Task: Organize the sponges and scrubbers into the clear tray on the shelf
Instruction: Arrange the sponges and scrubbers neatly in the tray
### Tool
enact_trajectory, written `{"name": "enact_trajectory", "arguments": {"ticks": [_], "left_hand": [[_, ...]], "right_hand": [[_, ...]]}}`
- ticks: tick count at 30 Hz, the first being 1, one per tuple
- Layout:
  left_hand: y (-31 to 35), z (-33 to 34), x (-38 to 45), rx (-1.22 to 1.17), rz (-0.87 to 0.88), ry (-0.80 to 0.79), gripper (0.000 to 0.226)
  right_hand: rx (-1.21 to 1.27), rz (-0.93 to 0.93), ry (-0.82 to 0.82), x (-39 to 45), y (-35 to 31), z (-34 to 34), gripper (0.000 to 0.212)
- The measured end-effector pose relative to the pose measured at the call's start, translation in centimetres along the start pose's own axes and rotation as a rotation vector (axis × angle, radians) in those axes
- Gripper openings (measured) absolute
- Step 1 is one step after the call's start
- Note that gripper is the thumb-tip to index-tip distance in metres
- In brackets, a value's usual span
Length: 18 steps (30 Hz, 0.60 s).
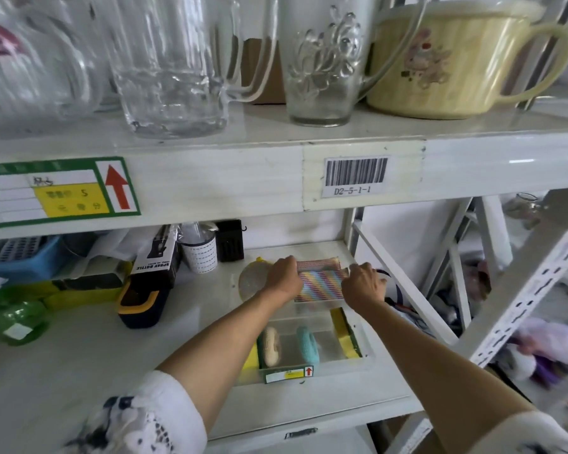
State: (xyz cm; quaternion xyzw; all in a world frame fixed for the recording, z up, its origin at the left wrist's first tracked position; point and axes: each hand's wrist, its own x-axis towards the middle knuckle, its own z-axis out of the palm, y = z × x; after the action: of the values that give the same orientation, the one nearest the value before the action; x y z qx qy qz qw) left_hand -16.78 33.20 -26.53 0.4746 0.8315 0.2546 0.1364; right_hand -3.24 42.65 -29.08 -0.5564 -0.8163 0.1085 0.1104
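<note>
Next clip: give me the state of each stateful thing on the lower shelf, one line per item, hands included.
Left hand: grips the left end of the rainbow-striped scrubber pad.
Right hand: grips its right end.
Rainbow-striped scrubber pad: held over the tray's far end.
Clear tray: on the shelf, partly filled.
Beige round scrubber: in the tray, on edge.
Teal round scrubber: in the tray, on edge.
Yellow-green sponge: on edge against the tray's right wall.

Tray on the lower shelf, hands at its far end

The clear tray [312,371] sits on the shelf [112,355] with scrubbers [307,344] inside; behind them, both hands [284,273] [363,283] hold a striped sponge [320,285] between them.
</note>
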Motion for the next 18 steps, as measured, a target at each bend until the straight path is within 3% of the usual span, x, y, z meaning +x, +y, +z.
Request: {"name": "enact_trajectory", "arguments": {"ticks": [7, 18], "left_hand": [[1.5, 1.5, 0.5, 0.117, -0.121, -0.025, 0.031], [1.3, 1.8, 0.5, 0.087, -0.136, 0.001, 0.032]], "right_hand": [[0.091, -0.042, -0.044, -0.1, 0.7, 1.1, 0.032], [0.130, -0.078, -0.086, 0.0, 0.9, 1.5, 0.037]]}}
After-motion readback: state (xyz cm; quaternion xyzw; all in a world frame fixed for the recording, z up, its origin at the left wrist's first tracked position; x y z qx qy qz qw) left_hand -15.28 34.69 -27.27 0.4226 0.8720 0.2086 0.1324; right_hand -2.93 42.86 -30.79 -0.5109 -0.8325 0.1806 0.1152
